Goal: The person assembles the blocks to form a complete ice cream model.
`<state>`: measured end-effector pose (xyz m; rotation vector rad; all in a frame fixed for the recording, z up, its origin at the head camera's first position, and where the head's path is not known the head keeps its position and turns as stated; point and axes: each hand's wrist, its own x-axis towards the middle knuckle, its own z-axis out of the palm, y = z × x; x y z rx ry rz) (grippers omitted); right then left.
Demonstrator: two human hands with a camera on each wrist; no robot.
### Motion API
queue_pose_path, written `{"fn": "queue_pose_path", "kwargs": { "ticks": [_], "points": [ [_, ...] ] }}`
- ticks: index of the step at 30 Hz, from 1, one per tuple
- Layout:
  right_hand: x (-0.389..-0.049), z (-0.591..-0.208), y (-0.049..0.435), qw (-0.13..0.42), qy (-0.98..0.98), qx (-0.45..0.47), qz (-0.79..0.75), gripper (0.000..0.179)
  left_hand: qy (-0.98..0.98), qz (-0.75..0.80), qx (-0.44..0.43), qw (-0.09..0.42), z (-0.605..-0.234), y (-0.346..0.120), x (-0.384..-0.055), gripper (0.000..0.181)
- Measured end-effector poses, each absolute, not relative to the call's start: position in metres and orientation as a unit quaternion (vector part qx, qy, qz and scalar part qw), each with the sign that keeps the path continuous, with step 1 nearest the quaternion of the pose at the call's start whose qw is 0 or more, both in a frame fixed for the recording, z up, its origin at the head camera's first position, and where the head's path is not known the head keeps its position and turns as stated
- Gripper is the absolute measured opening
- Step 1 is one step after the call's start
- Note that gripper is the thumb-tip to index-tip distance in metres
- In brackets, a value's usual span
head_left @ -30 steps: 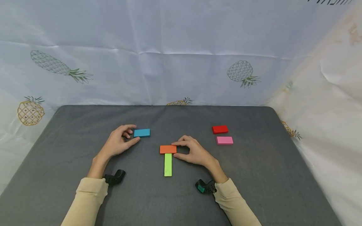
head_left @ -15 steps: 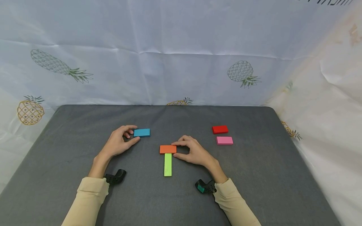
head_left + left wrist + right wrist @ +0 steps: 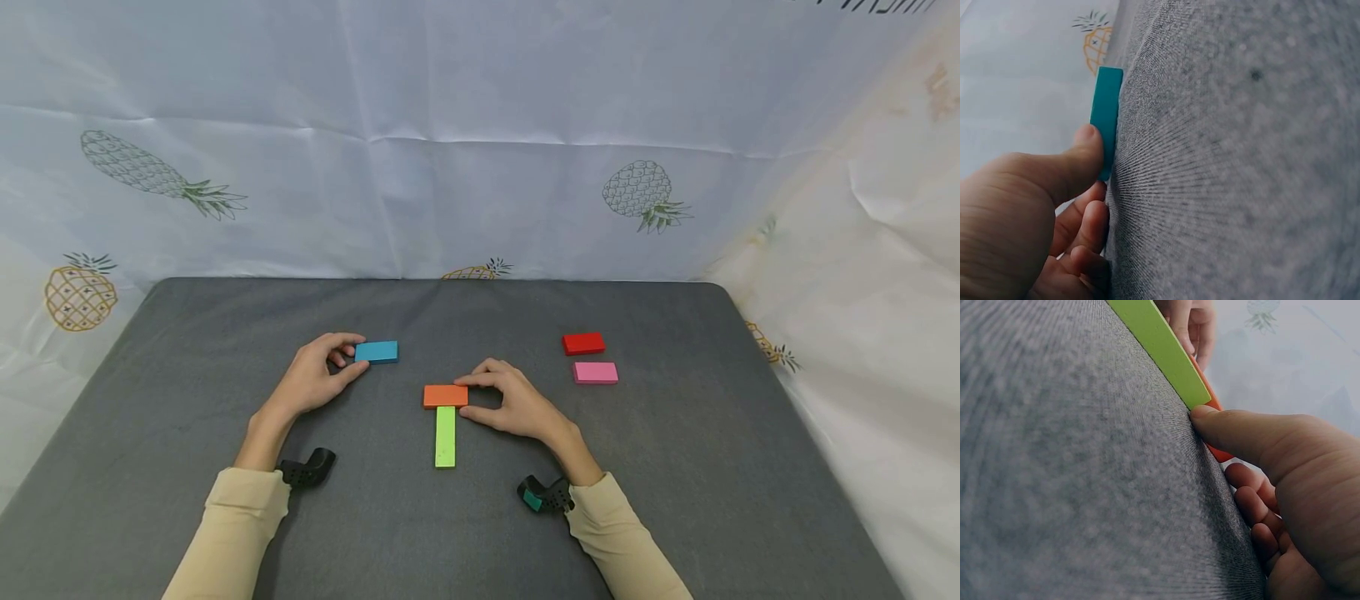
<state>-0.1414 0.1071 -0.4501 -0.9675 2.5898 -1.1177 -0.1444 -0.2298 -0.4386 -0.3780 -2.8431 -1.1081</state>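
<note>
On the grey tabletop, my left hand [image 3: 318,379] pinches the left end of a flat blue block [image 3: 377,352] between thumb and index finger. The left wrist view shows the thumb pressed on the long edge of this blue block [image 3: 1106,112]; the index fingertip is hidden there. My right hand [image 3: 513,404] holds the right end of an orange block [image 3: 446,396], its thumb on the near edge and its index finger on the far edge. A lime green block [image 3: 446,437] lies lengthwise against the orange one's near side, the pair making a T.
Off to the right lie a red block [image 3: 583,343] and, just nearer, a pink block [image 3: 596,373]. The grey table [image 3: 450,542] ends at the back against a white cloth [image 3: 487,208] printed with pineapples. Black straps with mounts [image 3: 309,469] sit on both wrists.
My left thumb and index fingertip have shifted very slightly along the blue block's end. The right hand and all the blocks stay where they were.
</note>
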Motion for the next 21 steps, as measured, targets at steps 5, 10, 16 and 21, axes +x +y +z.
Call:
{"fn": "queue_pose_path", "kwargs": {
  "ticks": [5,10,16,21],
  "points": [
    [-0.1419,-0.4505,0.1072,0.081,0.866,-0.322,-0.373,0.041,-0.926,-0.357,-0.119,0.029,-0.437,-0.2284,-0.1453,0.037],
    [-0.1423,-0.4504,0.1081,0.071,0.861,-0.334,-0.376,0.042,-0.927,-0.356,-0.117,0.03,-0.435,-0.2272,-0.1453,0.035],
    [-0.1437,-0.4512,0.1088,0.068,0.858,-0.339,-0.38,0.044,-0.926,-0.36,-0.11,0.033,-0.4337,-0.2264,-0.1444,0.033],
    [-0.1434,-0.452,0.109,0.071,0.856,-0.337,-0.385,0.043,-0.924,-0.365,-0.104,0.037,-0.4334,-0.2248,-0.1444,0.033]
  ]
}}
